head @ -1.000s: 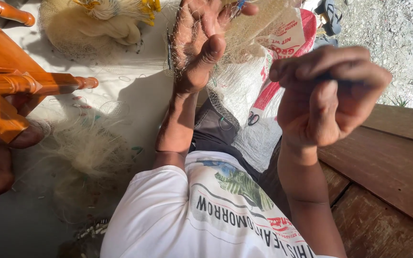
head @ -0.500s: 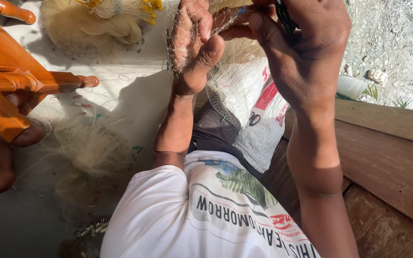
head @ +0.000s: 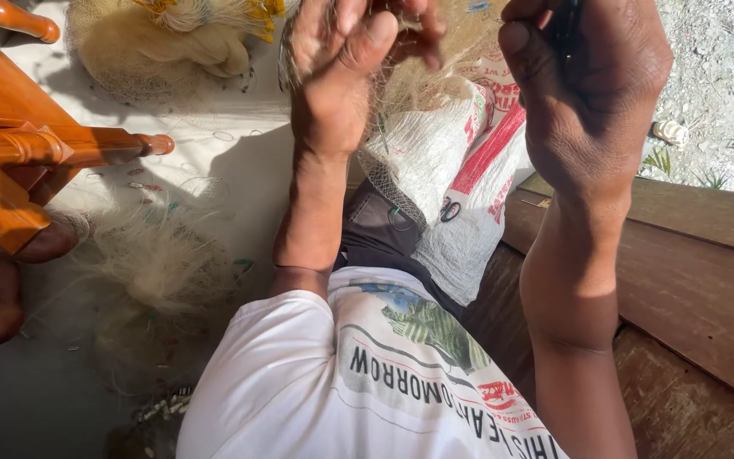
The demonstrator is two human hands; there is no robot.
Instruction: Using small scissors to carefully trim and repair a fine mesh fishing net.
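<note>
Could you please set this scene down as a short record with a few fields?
left hand: left hand raised, fingers pinching fine fishing net
right hand: right hand raised beside it, closed round a small dark tool, mostly hidden
net: pale mesh hangs from the hands over the lap; more heaped on the ground
under net: white sack with red print
left side: orange wooden chair
right side: brown wooden planks
clothing: white printed T-shirt
</note>
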